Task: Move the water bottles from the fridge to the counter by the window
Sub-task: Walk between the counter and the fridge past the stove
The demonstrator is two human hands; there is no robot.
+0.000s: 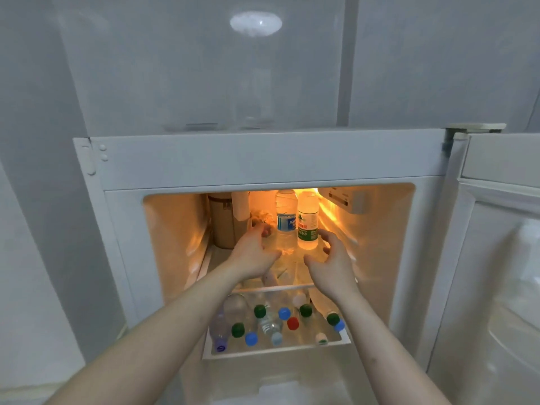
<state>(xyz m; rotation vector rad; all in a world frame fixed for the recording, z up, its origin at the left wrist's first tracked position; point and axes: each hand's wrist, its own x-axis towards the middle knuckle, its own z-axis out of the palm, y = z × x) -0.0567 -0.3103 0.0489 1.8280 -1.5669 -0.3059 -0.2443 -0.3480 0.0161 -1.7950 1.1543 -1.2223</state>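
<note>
Our left hand (254, 252) is spread wide beside the blue-label bottle (285, 220), holding nothing. The green-label bottle (307, 220) stands next to it on the fridge's top shelf (301, 271). Our right hand (330, 263) is also wide. Full bottles are probably heavy and slippery; we should grip the middle.

Both hands inside open white fridge (263, 162), top shelf.
L hand (254, 252) w/ fingers spread beside clear blue-label water bottle (285, 220); R hand (331, 263) loosely curled near green-label bottle (307, 222). Coloured-cap bottles (274, 323) lie on shelf below.
</note>
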